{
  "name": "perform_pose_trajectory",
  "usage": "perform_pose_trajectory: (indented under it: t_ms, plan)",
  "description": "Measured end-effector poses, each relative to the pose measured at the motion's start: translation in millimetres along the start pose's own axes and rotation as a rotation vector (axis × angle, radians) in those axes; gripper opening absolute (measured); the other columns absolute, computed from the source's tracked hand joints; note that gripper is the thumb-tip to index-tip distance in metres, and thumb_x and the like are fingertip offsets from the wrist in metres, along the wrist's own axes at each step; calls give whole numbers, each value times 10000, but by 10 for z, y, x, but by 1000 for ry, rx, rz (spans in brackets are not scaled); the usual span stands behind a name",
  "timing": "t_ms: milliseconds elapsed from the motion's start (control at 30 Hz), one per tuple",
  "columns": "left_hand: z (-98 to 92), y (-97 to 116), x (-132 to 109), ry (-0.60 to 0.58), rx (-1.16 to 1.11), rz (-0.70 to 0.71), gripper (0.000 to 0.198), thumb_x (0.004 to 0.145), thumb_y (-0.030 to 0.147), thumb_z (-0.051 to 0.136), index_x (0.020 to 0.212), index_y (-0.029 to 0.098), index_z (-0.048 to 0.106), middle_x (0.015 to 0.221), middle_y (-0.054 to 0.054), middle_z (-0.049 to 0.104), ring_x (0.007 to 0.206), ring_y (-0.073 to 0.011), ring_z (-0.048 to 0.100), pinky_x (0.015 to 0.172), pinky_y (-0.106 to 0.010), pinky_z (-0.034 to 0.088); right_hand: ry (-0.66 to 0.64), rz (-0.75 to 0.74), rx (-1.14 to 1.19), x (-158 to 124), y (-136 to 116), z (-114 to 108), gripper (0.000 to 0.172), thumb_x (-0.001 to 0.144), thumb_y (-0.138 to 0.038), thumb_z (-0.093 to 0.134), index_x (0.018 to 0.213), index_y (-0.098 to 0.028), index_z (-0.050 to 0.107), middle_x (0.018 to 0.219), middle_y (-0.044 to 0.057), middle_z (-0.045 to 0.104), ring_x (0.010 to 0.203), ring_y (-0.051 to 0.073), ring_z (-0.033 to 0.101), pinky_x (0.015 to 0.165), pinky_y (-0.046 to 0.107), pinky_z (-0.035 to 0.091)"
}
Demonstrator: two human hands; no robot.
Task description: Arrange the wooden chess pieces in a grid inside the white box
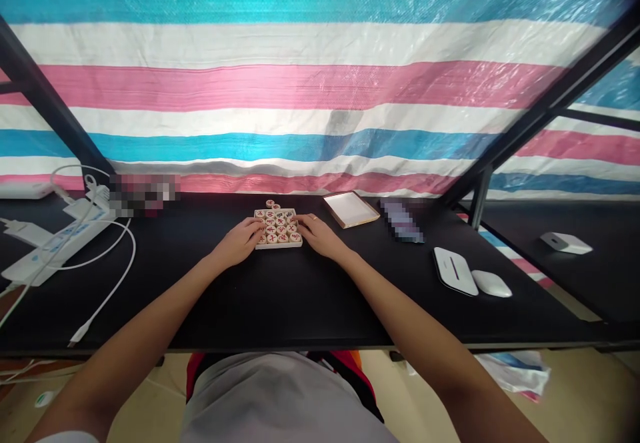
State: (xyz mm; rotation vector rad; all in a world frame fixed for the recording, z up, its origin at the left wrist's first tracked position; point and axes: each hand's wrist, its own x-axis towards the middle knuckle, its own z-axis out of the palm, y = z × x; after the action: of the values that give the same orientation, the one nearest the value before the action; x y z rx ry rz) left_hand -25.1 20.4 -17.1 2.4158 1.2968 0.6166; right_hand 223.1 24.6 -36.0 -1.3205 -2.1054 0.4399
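Observation:
A shallow white-edged box (279, 246) stands on the black desk, filled with rows of round Chinese chess pieces (281, 227) marked in red and black characters. Two more pieces (271, 203) lie just beyond its far edge. My left hand (238, 240) rests at the box's left side, its stretched fingers over the pieces there. At the right side is my right hand (319, 235), a ring on one finger, with fingertips reaching the pieces near the far right corner. Both hands look open, though my fingers partly cover the pieces below.
An open box lid (351, 209) lies right of the pieces, beside a blurred phone (401, 221). Farther right are a white flat device (455, 270) and a white mouse (491, 284). A power strip (60, 243) with white cables (107, 300) occupies the left. Striped sheeting (300, 83) hangs behind.

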Motion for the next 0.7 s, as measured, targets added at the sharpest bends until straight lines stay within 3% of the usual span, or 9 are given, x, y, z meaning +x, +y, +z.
perform_pose_trajectory:
  t_ms: [100, 200, 300, 400, 533, 700]
  plan:
    - [18, -23, -10, 20, 15, -20, 395, 922, 250, 296, 1239, 228, 531, 1303, -58, 459, 1141, -201, 528, 1031, -349, 393, 101, 61, 35, 18, 38, 10, 363, 942, -297, 396, 1272, -183, 496, 1185, 112, 532, 930, 168, 575, 928, 341, 424]
    - [36, -46, -17, 31, 31, -41, 426, 900, 199, 306, 1282, 229, 493, 1326, -56, 434, 1145, -205, 523, 1034, -345, 392, 125, 37, -16, 131, 76, 6, 344, 918, -300, 440, 1222, -172, 537, 1143, 107, 567, 1005, 197, 557, 923, 345, 426]
    - [50, -70, -16, 34, 53, -69, 442, 889, 184, 316, 1298, 212, 482, 1336, -63, 427, 1153, -214, 515, 1028, -340, 397, 85, -12, -135, 385, 65, 7, 283, 902, -279, 461, 1125, -176, 601, 1108, 101, 605, 1065, 219, 534, 963, 363, 389]
    - [55, -80, -15, 46, 75, -89, 442, 888, 191, 323, 1300, 198, 481, 1340, -75, 424, 1151, -229, 518, 1008, -347, 416, -18, 150, -272, 723, 9, 40, 336, 881, -360, 492, 1128, -161, 601, 1147, 117, 605, 1107, 239, 515, 965, 356, 380]
    - [49, -60, -18, 47, 85, -93, 438, 889, 209, 332, 1301, 186, 477, 1338, -85, 426, 1138, -239, 528, 986, -358, 435, -117, 274, -295, 1101, -31, 130, 395, 794, -467, 579, 1013, -147, 654, 1018, 129, 663, 956, 263, 594, 822, 348, 458]
    - [28, -28, -19, 40, 81, -96, 453, 873, 198, 344, 1307, 172, 470, 1337, -98, 425, 1142, -241, 526, 996, -366, 432, -199, 395, -301, 1300, 15, 208, 381, 731, -476, 633, 878, -129, 692, 913, 138, 690, 848, 258, 625, 707, 308, 477]
